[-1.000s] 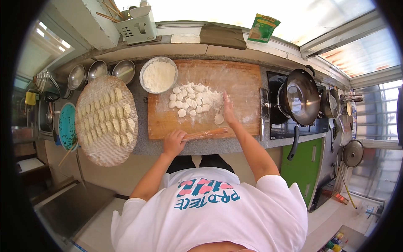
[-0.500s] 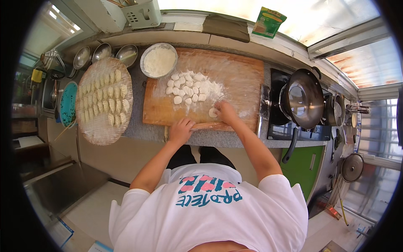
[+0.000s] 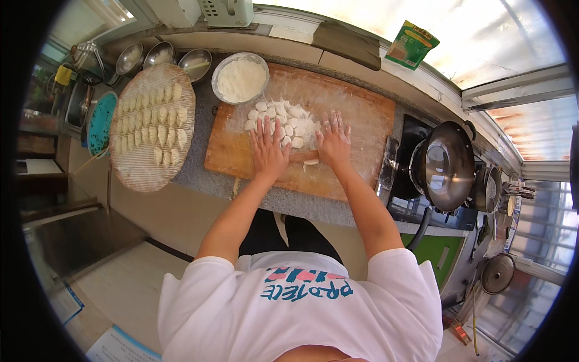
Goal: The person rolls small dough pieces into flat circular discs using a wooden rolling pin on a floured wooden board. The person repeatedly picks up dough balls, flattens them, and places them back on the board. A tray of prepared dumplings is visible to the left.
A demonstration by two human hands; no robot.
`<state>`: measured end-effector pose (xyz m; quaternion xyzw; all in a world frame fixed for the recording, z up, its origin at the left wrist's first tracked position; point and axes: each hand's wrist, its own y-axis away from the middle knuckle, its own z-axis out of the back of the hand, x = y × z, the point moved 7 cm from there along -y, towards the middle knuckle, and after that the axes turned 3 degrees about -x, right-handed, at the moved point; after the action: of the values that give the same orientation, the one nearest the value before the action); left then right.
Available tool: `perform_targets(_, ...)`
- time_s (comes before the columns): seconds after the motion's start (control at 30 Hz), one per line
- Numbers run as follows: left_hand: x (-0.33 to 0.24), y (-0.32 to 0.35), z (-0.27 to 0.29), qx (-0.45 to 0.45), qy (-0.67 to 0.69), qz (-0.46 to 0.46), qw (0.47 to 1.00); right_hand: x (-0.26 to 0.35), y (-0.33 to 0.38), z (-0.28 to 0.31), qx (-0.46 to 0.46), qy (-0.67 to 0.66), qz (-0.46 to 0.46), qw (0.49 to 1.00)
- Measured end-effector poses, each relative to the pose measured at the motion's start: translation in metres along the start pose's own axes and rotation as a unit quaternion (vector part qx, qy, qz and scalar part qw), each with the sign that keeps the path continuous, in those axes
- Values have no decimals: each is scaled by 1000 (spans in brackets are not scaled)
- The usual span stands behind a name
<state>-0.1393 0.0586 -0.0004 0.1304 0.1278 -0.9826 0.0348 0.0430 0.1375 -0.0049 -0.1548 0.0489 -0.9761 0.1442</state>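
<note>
My left hand (image 3: 269, 151) and my right hand (image 3: 335, 142) lie flat over a wooden rolling pin (image 3: 303, 156), fingers stretched out and pointing away from me. Both palms cover the pin's ends, so only its middle shows. A small dough piece (image 3: 311, 161) peeks out under the near side of the pin, beside my right palm. Just beyond, a heap of small floured dough pieces (image 3: 280, 113) sits on the wooden board (image 3: 362, 120). My left fingers reach over the near edge of that heap, hiding part of it. Loose flour whitens my right fingertips.
Left of the board, a round ridged tray (image 3: 136, 169) carries rows of shaped dumplings. A bowl of flour (image 3: 241, 78) stands at the board's far left corner. A teal basin (image 3: 101, 130) is farther left. On the right, a dark wok (image 3: 449, 166) rests on the stove, near a cleaver (image 3: 388, 163).
Both hands have moved away from me, from the board's near edge to its middle, and spread flat over the rolling pin. My right hand has let go of the dough piece. The view has shifted slightly.
</note>
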Motion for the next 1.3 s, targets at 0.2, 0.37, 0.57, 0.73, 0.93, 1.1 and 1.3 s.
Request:
perform_targets(0.2, -10, 67, 0, 82, 30, -17, 996, -8, 88, -5, 8, -12, 6, 1000)
perform_targets(0.37, 5, -11, -3, 6, 2, -2, 1000, -3, 19, 1, -14, 2, -14, 1000)
perform_targets(0.57, -8, 30, 11, 54, 69, -61, 994, -7, 76, -10, 6, -13, -25, 1000)
perform_targets(0.73, -2, 65, 3, 25, 113, -105, 988, 20, 99, -3, 69, -70, 89, 991)
perform_targets(0.93, -9, 76, 4, 57, 96, -97, 989, 10, 102, 9, 197, -83, 13, 977)
perform_targets(1.1, -20, 59, 7, 67, 55, -61, 994, -7, 87, 3, 36, -22, 28, 999)
perform_targets(1.3, -9, -4, -13, 33, 39, -32, 998, -13, 35, -1, -16, -18, 7, 1000)
